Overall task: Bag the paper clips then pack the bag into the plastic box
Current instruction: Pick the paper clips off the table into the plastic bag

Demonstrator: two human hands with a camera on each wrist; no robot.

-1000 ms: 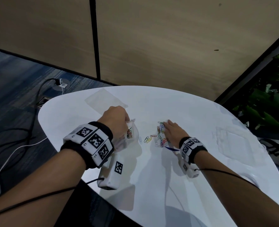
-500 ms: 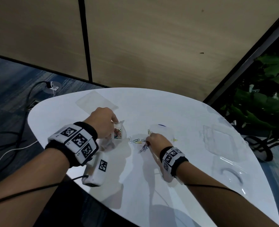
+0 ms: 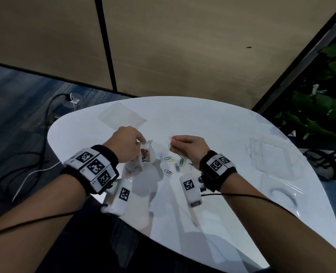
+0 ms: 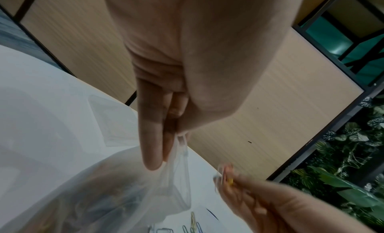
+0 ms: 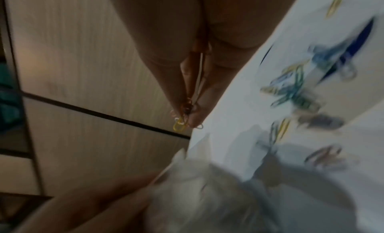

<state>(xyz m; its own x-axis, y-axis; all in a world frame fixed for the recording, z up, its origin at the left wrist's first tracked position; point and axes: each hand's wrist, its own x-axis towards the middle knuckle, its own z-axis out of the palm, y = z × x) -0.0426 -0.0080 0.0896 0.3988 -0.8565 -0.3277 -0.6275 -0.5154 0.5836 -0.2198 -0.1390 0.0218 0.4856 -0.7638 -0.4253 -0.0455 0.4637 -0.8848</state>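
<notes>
My left hand [image 3: 127, 142] pinches the rim of a clear plastic bag [image 3: 143, 160] and holds it up above the white table [image 3: 212, 123]; coloured paper clips show inside the bag. In the left wrist view the thumb and fingers [image 4: 153, 147] nip the bag's edge [image 4: 178, 156]. My right hand [image 3: 184, 146] is raised just right of the bag and pinches a small bunch of paper clips [image 3: 171, 141], a yellow clip [image 5: 179, 125] sticking out at the fingertips. Several loose clips [image 3: 175, 162] lie on the table below. The clear plastic box [image 3: 275, 156] sits at the right.
A flat clear bag [image 3: 121, 117] lies at the table's far left. A clear lid or tray [image 3: 281, 190] rests near the right edge, below the box. Cables [image 3: 35, 170] run over the floor on the left, and a plant [image 3: 320, 115] stands beyond the right edge.
My right hand gathered clips off the table, closed on them and lifted towards the bag. My left hand kept holding the bag up.
</notes>
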